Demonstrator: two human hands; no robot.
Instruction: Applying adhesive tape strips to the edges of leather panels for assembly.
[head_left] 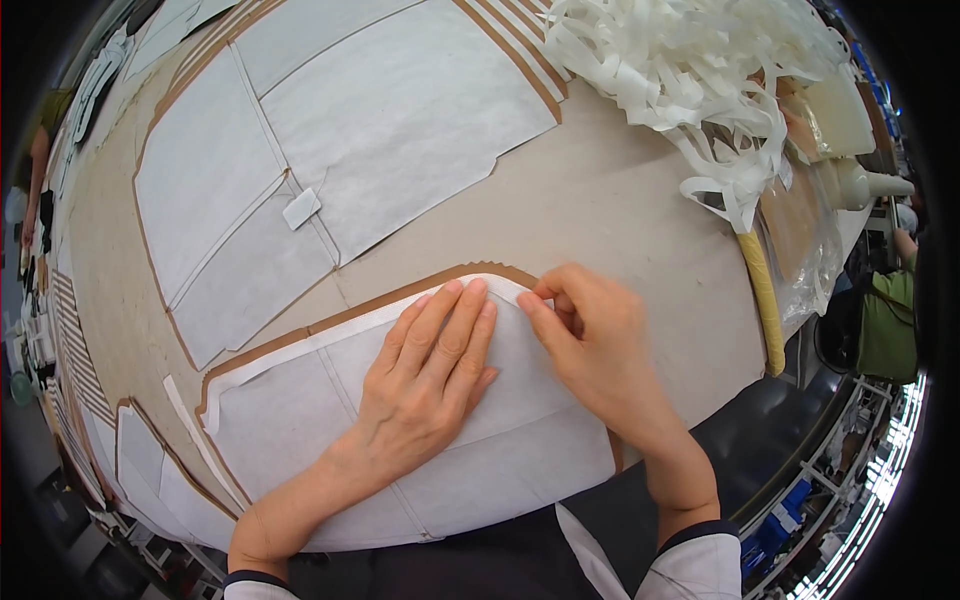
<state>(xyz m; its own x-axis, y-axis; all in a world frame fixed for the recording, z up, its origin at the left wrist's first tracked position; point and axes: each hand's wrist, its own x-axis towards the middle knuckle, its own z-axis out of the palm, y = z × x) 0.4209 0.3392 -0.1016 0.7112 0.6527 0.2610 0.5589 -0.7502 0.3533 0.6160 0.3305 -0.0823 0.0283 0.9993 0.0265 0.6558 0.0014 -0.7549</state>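
Observation:
A garment panel with white backing and a brown edge lies on the table in front of me. Along its far edge runs a narrow white tape. My left hand rests flat on the panel, with its fingertips on the tape and fingers stretched out. At the curved far right corner, my right hand pinches the tape between thumb and forefinger. The brown edge at that corner is cut in small notches. Beyond the hands lies a larger, similarly backed panel with seams and a small white tag.
A heap of loose white strips covers the table's far right. Beside it a yellow padded roll lies near the table edge. More cut pieces lie at left. A shelf rack stands at lower right; other people show at both sides.

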